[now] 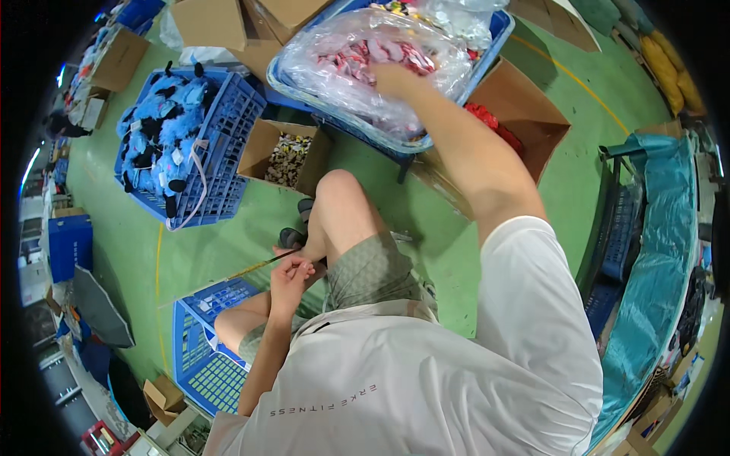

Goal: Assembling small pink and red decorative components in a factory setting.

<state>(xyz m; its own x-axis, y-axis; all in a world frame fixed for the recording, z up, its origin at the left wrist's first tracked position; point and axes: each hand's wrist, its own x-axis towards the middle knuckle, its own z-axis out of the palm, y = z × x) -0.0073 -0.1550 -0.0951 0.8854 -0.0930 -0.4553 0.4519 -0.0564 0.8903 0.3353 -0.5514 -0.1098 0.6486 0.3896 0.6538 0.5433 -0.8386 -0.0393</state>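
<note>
Your right hand (391,76) digs into the bag (334,64) of pink pieces, grip hidden; left hand (291,275) pinches a thin stick (255,267) by your knee.

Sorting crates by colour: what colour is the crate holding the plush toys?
Blue; the crate of blue-and-black plush toys shows in the head view, upper left.

A green floor (137,251) with a yellow line carries a blue lattice crate (220,152) of blue-and-black plush toys (156,129), brown cardboard boxes (525,106), a blue tray (498,30) of pink-and-white pieces in clear plastic (365,57), and a teal tarp (661,228), beside olive shorts (372,270) and a white shirt (426,380).
</note>
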